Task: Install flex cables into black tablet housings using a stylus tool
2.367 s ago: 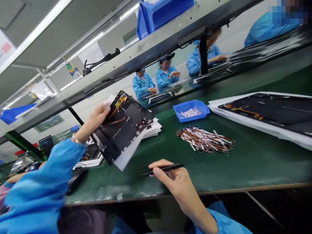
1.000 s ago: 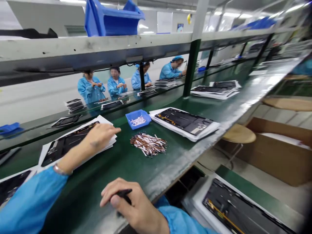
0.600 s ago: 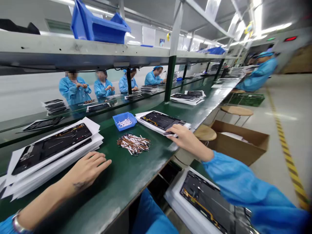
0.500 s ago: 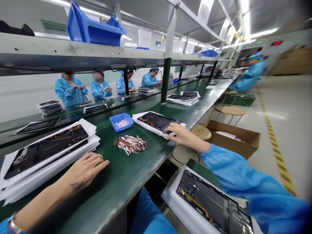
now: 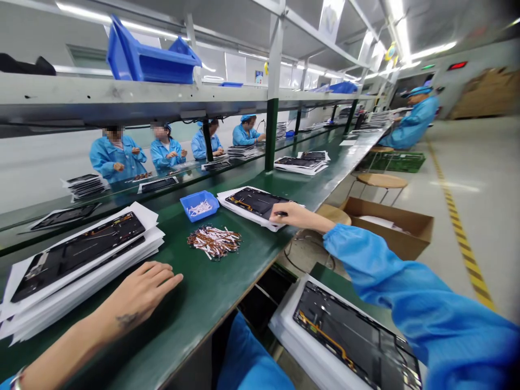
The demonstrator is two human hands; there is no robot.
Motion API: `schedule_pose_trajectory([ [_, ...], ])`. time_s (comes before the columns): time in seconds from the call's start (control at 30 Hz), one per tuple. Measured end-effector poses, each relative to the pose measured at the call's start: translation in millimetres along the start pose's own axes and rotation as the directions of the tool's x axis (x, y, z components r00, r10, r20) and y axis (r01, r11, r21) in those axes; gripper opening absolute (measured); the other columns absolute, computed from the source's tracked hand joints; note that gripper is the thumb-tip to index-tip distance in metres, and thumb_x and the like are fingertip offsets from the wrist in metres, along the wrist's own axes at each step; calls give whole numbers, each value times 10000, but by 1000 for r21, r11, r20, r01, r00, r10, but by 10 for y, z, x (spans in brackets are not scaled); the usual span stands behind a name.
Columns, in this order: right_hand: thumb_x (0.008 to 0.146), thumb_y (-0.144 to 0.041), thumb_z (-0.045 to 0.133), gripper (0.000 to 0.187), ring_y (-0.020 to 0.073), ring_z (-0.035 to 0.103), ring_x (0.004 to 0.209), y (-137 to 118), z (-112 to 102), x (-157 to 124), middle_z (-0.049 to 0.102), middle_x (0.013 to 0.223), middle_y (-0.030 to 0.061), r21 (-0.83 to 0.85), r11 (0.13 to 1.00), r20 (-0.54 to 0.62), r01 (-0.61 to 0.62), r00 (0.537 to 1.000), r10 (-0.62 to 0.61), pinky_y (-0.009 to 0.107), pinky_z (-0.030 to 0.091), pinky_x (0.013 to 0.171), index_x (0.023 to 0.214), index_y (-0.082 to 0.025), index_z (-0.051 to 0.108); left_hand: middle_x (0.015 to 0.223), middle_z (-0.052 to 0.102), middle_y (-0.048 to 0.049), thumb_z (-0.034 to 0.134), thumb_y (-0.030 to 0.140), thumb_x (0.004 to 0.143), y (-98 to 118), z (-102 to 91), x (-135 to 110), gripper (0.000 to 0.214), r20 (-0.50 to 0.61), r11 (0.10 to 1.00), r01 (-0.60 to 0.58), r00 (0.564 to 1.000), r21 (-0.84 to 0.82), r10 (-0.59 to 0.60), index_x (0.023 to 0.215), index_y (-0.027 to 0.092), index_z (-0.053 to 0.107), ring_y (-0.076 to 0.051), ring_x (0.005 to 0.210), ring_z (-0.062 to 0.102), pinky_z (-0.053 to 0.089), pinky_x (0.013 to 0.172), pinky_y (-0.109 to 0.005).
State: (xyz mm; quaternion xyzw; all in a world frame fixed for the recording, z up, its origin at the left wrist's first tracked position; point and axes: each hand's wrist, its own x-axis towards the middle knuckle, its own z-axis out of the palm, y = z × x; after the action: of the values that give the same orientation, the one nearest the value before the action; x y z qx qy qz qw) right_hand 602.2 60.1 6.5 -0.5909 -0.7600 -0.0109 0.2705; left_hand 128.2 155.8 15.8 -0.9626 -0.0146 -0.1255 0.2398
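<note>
My left hand (image 5: 147, 290) lies on the green bench, palm down with fingers stretched out, holding nothing. Beside it, a stack of white sheets (image 5: 142, 245) carries a black tablet-like panel (image 5: 85, 246). My right hand (image 5: 290, 214) is closed at the near right corner of another black panel (image 5: 252, 201) on white sheets. Pinched in its fingers is a small dark object (image 5: 280, 214), too small to name. Between the hands lies a heap of thin brown-and-white flex strips (image 5: 214, 242). Behind the heap stands a blue tray (image 5: 200, 206) containing small white pieces.
At my lower right sits a stack with a black panel (image 5: 353, 330). A cardboard box (image 5: 390, 225) and stools (image 5: 382, 181) stand right of the bench. A metal shelf (image 5: 227, 93) with a blue bin (image 5: 152, 59) crosses above. Co-workers in blue sit across and farther along.
The fingers of my right hand have curled from reaching over the panel's corner to a closed grip on a small dark object. My left hand has hardly moved.
</note>
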Motion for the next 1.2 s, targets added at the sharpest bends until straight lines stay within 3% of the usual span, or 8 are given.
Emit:
schedule_pose_trajectory([
  [0.33, 749, -217, 665, 78, 233, 621, 850, -112, 39, -63, 674, 891, 85, 37, 998, -45, 54, 998, -52, 332, 466, 787, 805, -197, 716, 1064, 690, -47, 332, 93, 992, -25, 49, -123, 383, -10, 998, 34, 999, -46, -35, 1241, 204, 601, -184, 1050, 621, 422, 934, -340],
  [0.6, 824, -301, 588, 147, 166, 521, 619, -100, 5, 8, 582, 685, 19, 73, 997, -306, -37, 950, 57, 281, 405, 606, 721, -196, 591, 1035, 706, -54, 361, 116, 980, 61, 25, 201, 366, -36, 942, 98, 993, -321, -115, 1177, 211, 654, -211, 983, 643, 470, 873, -349],
  [0.67, 844, -332, 575, 173, 154, 489, 587, -124, -37, 42, 554, 655, 1, 87, 994, -371, -63, 924, 91, 275, 383, 581, 740, -194, 577, 1044, 708, -56, 432, 181, 974, 95, 53, 512, 303, 1, 748, 236, 954, -620, -300, 1140, 221, 684, -206, 949, 648, 485, 864, -332],
  [0.7, 846, -338, 574, 178, 151, 482, 582, -147, -49, 65, 547, 649, -4, 92, 993, -393, -68, 914, 99, 274, 378, 578, 742, -194, 574, 1038, 707, -62, 482, 216, 962, 117, 76, 712, 264, 66, 550, 299, 913, -780, -403, 1120, 214, 693, -203, 944, 651, 490, 876, -325],
  [0.77, 841, -326, 579, 170, 150, 480, 585, -211, -55, 120, 546, 652, -4, 95, 994, -421, -62, 902, 96, 274, 378, 585, 733, -195, 572, 1038, 703, -93, 615, 250, 907, 165, 138, 1175, 202, 323, -113, 317, 758, -942, -567, 1071, 164, 696, -205, 944, 662, 496, 918, -313],
  [0.8, 837, -313, 581, 162, 151, 484, 592, -248, -51, 149, 552, 662, -1, 93, 994, -428, -53, 899, 88, 275, 382, 591, 727, -195, 573, 1038, 700, -109, 615, 295, 915, 189, 175, 1423, 251, 378, -231, 300, 736, -926, -561, 1116, 151, 658, -205, 898, 679, 524, 878, -319],
  [1.0, 828, -213, 571, 106, 184, 555, 683, -414, 26, 231, 609, 755, 44, 53, 998, -424, 24, 906, 1, 292, 423, 661, 735, -197, 620, 1000, 672, -200, 488, 579, 959, 203, 451, 2707, 532, 525, -542, 224, 687, -810, -502, 1129, 76, 524, -218, 832, 710, 577, 805, -330],
  [1.2, 819, -141, 540, 144, 233, 594, 804, -475, 208, 120, 630, 821, 72, 20, 997, -412, 77, 909, -62, 317, 462, 713, 783, -215, 658, 935, 620, -51, 514, 399, 998, 38, 700, 3238, 307, 556, -489, 277, 539, -827, -633, 1119, 121, 565, -128, 714, 609, 545, 652, -283],
])
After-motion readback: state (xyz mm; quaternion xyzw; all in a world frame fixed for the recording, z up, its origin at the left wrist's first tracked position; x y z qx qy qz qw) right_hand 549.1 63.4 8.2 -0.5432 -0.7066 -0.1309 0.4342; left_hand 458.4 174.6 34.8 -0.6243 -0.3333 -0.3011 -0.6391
